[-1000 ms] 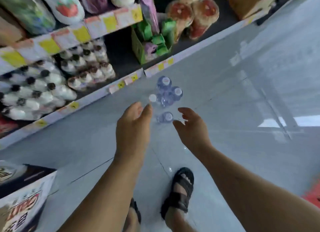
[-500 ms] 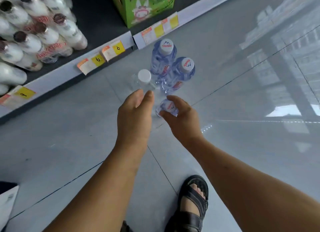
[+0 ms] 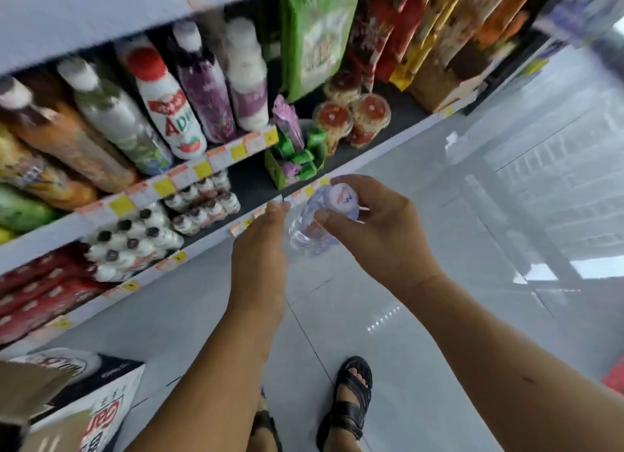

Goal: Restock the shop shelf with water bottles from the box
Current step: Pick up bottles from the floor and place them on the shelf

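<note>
A clear water bottle with a white printed cap hangs above the floor, in front of the lowest shelf. My right hand grips it around the cap and neck. My left hand lies against the bottle's left side, fingers straight and pointing at the shelf; its palm side is hidden. A dark bare stretch of the lowest shelf lies just beyond the bottle. The carton box with red print stands on the floor at the lower left.
Small dark-capped white bottles fill the lowest shelf on the left. A green display box and plastic cups stand to the right of the gap. Tall drink bottles fill the shelf above. My sandalled foot is on the tiled floor.
My right hand has lifted a bottle off the floor and up toward the shelf. The view has swung upward, and the other bottles on the floor have dropped out of sight.
</note>
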A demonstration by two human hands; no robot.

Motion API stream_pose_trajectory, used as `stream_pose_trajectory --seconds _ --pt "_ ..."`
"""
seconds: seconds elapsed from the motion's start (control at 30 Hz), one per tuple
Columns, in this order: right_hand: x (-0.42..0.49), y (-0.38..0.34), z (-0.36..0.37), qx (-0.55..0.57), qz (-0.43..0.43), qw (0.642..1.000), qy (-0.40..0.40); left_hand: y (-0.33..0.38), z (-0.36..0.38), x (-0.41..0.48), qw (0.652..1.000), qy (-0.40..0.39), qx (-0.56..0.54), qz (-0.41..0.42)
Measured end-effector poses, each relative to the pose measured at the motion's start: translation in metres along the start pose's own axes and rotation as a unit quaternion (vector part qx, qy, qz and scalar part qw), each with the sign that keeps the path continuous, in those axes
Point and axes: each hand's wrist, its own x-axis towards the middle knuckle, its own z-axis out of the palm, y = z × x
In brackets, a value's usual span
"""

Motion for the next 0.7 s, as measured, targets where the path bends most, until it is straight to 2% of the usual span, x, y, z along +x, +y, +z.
stream_pose_trajectory --seconds 0.1,0.23,0.37,0.5,0.7 --pt "0.007 -0.145 -0.061 0.028 -0.098 0.995 -0.001 0.112 -0.009 -0.067 0.997 -0.056 -0.016 0.041" --pt "0.006 -0.333 -0.137 0.054 -0.194 0.979 0.019 0.259 -0.022 -0.160 0.987 -0.061 -0.038 0.146" --pt "-0.007 -0.484 -0.191 0.073 -0.280 0.956 0.038 0.376 -0.032 -0.246 0.964 -0.070 -0.044 0.254" --pt "-0.026 -0.581 -0.221 0.098 -0.331 0.938 0.042 0.443 -0.047 -0.318 0.939 -0.083 -0.045 0.331" --pt "-0.045 -0.660 -0.237 0.152 -0.335 0.930 0.012 0.496 -0.065 -0.392 0.906 -0.085 0.006 0.414"
